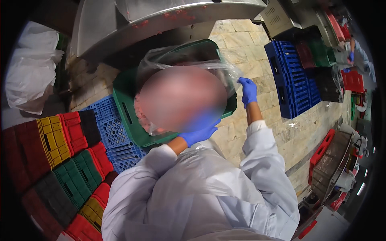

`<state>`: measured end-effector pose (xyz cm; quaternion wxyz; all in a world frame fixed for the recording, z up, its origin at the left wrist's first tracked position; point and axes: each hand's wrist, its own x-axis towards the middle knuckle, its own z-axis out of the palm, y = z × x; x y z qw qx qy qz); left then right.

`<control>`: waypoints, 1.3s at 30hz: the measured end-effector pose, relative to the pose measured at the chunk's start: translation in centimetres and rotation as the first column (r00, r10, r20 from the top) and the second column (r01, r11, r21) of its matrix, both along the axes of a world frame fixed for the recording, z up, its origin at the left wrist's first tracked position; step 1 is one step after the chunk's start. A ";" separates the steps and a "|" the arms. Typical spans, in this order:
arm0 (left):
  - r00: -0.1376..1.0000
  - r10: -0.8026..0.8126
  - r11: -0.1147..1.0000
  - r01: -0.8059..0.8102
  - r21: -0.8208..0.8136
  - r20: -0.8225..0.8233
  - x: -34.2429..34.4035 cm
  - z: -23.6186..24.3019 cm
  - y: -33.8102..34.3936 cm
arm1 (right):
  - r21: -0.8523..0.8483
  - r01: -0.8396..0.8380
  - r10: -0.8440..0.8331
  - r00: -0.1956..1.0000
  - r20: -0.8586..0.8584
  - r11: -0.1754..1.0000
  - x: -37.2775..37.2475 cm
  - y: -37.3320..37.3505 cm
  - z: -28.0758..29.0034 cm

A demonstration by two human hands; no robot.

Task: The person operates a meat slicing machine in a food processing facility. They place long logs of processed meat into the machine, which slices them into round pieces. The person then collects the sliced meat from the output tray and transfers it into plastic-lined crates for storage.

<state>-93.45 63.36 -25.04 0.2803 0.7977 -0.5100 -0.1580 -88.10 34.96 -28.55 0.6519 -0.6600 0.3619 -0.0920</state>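
Note:
A green crate [120, 94] with a clear plastic liner [161, 56] stands in front of me. Pink minced meat [141, 115] shows at its left side; a blurred patch hides most of the contents. My right hand [248, 91], in a blue glove, is closed in a pinch on the liner's edge at the crate's right side, drawing it out past the rim. My left hand [198, 134], also blue-gloved, lies at the crate's near side with fingers stretched out. The blur covers part of those fingers, so their exact contact is hidden.
A steel machine [169, 26] with pink scraps overhangs the crate's far side. Blue pallets [287, 78] stand at right; another blue pallet [110, 124] lies at left beside stacked coloured crates [54, 138]. White bags [32, 76] sit far left. A person [362, 60] is at far right.

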 end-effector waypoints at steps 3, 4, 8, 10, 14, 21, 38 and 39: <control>0.999 -0.035 0.998 0.035 0.049 -0.008 -1.1 -2.0 1.1 | -0.920 -0.313 0.384 0.899 -0.208 0.235 1.0 9.4 -0.9; 0.999 -0.029 0.999 0.028 0.026 0.031 -1.0 -2.7 1.3 | -0.877 -0.139 0.262 0.965 -0.016 0.461 1.8 16.7 0.5; 0.990 0.016 1.000 -0.014 -0.016 0.138 2.9 -6.7 2.0 | -0.681 -0.731 0.987 0.132 -0.096 0.032 1.3 31.2 1.4; 0.734 0.409 0.843 -0.531 -0.083 -0.543 4.1 -7.2 5.5 | -0.496 -0.834 0.969 -0.230 -0.085 -0.242 0.8 33.8 8.3; 0.099 -0.047 0.760 -0.642 -0.101 -0.994 7.8 2.9 14.8 | -0.244 -0.732 0.766 0.563 0.310 0.636 4.9 21.9 9.9; 0.567 0.808 0.577 -0.817 -0.017 0.161 20.5 2.2 17.4 | -0.915 -0.330 0.214 0.935 -0.283 0.230 11.4 2.7 2.5; 0.978 0.206 0.913 -0.197 0.358 0.012 5.1 1.4 23.2 | -0.800 -0.554 0.928 0.373 0.010 0.231 1.9 10.4 7.7; 0.965 0.261 0.903 -0.256 0.346 0.033 3.2 2.0 24.4 | -0.798 -0.459 0.849 0.515 0.118 0.390 3.2 9.2 9.2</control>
